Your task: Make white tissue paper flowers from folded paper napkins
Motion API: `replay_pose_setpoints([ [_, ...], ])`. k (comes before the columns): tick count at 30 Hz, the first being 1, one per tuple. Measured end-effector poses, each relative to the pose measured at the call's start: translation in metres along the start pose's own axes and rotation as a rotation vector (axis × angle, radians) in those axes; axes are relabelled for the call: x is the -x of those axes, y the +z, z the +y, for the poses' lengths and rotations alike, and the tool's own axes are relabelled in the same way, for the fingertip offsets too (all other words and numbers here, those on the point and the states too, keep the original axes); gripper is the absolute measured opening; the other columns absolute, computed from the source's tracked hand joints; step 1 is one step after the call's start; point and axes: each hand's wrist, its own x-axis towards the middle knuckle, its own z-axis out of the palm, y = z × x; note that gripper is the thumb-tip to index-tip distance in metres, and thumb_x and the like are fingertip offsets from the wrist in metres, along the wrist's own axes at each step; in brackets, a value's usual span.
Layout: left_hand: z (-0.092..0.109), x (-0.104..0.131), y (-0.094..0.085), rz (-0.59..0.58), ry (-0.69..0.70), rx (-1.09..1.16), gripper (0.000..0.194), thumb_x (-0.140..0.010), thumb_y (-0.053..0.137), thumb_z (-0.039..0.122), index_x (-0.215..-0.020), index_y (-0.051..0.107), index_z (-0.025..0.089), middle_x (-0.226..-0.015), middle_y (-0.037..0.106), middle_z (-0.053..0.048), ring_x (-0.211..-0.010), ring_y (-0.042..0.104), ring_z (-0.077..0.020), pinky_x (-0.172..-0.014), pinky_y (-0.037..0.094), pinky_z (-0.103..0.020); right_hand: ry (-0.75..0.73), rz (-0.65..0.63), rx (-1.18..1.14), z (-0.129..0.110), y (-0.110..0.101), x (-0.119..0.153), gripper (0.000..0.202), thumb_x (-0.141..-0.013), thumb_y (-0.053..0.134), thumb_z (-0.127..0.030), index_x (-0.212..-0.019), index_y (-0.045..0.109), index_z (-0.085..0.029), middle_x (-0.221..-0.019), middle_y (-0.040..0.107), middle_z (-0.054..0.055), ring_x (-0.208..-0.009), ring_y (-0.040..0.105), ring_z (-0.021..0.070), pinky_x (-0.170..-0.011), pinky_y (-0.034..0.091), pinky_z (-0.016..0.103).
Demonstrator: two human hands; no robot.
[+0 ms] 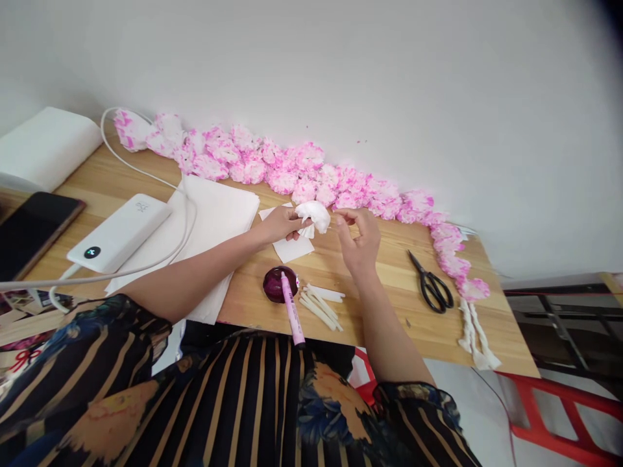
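My left hand [283, 224] pinches a bunched white tissue flower [315, 215] from its left side, above the middle of the wooden table. Just right of the flower is my right hand [359, 241], its thumb and forefinger curled close together; whether something thin lies between them is too small to tell. Small white paper sheets [294, 248] lie beneath the flower. Nearer me, a pink marker [292, 311] rests across a dark purple round dish [273, 285]. White rolled paper sticks [318, 308] lie beside it.
Pink-and-white paper flowers [282, 170] line the wall. Black scissors [433, 285] lie at right, near twisted white strips [474, 337]. At left are stacked white sheets [209, 214], a white power bank [121, 230] with a cable, a phone [36, 227] and a white tissue pack [51, 149].
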Motion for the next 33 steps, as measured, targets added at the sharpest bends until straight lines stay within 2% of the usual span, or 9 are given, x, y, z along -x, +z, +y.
replay_pose_setpoints([
  [4, -0.005, -0.003, 0.000, 0.000, 0.020, 0.005, 0.034, -0.085, 0.075, 0.032, -0.063, 0.057, 0.013, -0.048, 0.057, 0.002, -0.040, 0.043, -0.0033, -0.045, 0.029, -0.018, -0.028, -0.017, 0.002, 0.000, -0.001, -0.001, 0.010, -0.097, 0.062, -0.026, -0.093, 0.071, -0.024, -0.086, 0.071, 0.002, -0.082, 0.063, 0.0190, -0.078, 0.048, 0.036],
  [9, -0.004, -0.002, 0.000, -0.009, 0.025, 0.015, 0.037, -0.079, 0.081, 0.040, -0.065, 0.059, 0.013, -0.048, 0.057, 0.002, -0.040, 0.043, -0.0040, -0.044, 0.029, -0.018, -0.060, -0.071, 0.109, 0.005, 0.004, 0.001, 0.009, -0.095, 0.066, -0.031, -0.094, 0.071, -0.024, -0.085, 0.071, 0.003, -0.085, 0.063, 0.0206, -0.082, 0.048, 0.038],
  [13, 0.000, 0.000, 0.001, -0.006, 0.017, 0.001, 0.037, -0.077, 0.082, 0.041, -0.065, 0.060, 0.013, -0.048, 0.057, 0.002, -0.040, 0.043, -0.0042, -0.044, 0.029, -0.018, -0.084, -0.094, 0.168, 0.010, 0.008, 0.005, 0.013, -0.096, 0.066, -0.033, -0.089, 0.070, -0.023, -0.083, 0.069, 0.003, -0.083, 0.061, 0.0212, -0.079, 0.047, 0.038],
  [20, 0.003, 0.002, 0.001, 0.008, -0.005, 0.001, 0.033, -0.083, 0.075, 0.036, -0.066, 0.057, 0.014, -0.047, 0.055, 0.003, -0.041, 0.042, -0.0043, -0.046, 0.028, -0.018, -0.209, -0.243, 0.311, 0.008, 0.013, 0.007, 0.019, -0.099, 0.058, -0.031, -0.087, 0.071, -0.024, -0.084, 0.069, 0.005, -0.084, 0.060, 0.0230, -0.078, 0.045, 0.039],
  [24, 0.001, 0.000, 0.000, 0.054, 0.002, -0.101, 0.027, -0.085, 0.071, 0.033, -0.069, 0.060, 0.014, -0.047, 0.054, 0.003, -0.041, 0.042, -0.0052, -0.046, 0.028, -0.019, -0.173, -0.159, 0.236, 0.002, 0.006, 0.004, 0.015, -0.099, 0.059, -0.030, -0.090, 0.070, -0.023, -0.081, 0.068, 0.004, -0.082, 0.061, 0.0214, -0.076, 0.046, 0.037],
  [27, 0.001, -0.001, -0.001, 0.090, 0.031, -0.219, 0.022, -0.082, 0.072, 0.033, -0.075, 0.067, 0.013, -0.050, 0.055, 0.004, -0.045, 0.047, -0.0072, -0.050, 0.032, -0.019, -0.152, -0.091, 0.167, -0.002, 0.001, 0.001, 0.011, -0.099, 0.059, -0.028, -0.095, 0.068, -0.023, -0.079, 0.067, 0.003, -0.079, 0.061, 0.0199, -0.076, 0.046, 0.037],
  [30, 0.002, 0.000, 0.000, 0.105, 0.082, -0.284, 0.016, -0.080, 0.068, 0.028, -0.078, 0.071, 0.013, -0.054, 0.057, 0.004, -0.051, 0.051, -0.0084, -0.054, 0.034, -0.020, -0.165, -0.071, 0.161, -0.003, 0.001, 0.001, 0.011, -0.099, 0.059, -0.026, -0.094, 0.068, -0.023, -0.080, 0.069, 0.003, -0.080, 0.062, 0.0197, -0.077, 0.046, 0.037],
  [33, 0.003, 0.002, 0.002, 0.121, 0.116, -0.351, 0.013, -0.079, 0.063, 0.023, -0.076, 0.071, 0.013, -0.053, 0.055, 0.005, -0.054, 0.048, -0.0093, -0.055, 0.031, -0.021, -0.168, -0.084, 0.175, 0.000, 0.004, 0.001, 0.012, -0.098, 0.059, -0.029, -0.094, 0.069, -0.023, -0.082, 0.070, 0.003, -0.081, 0.062, 0.0204, -0.077, 0.047, 0.038],
])
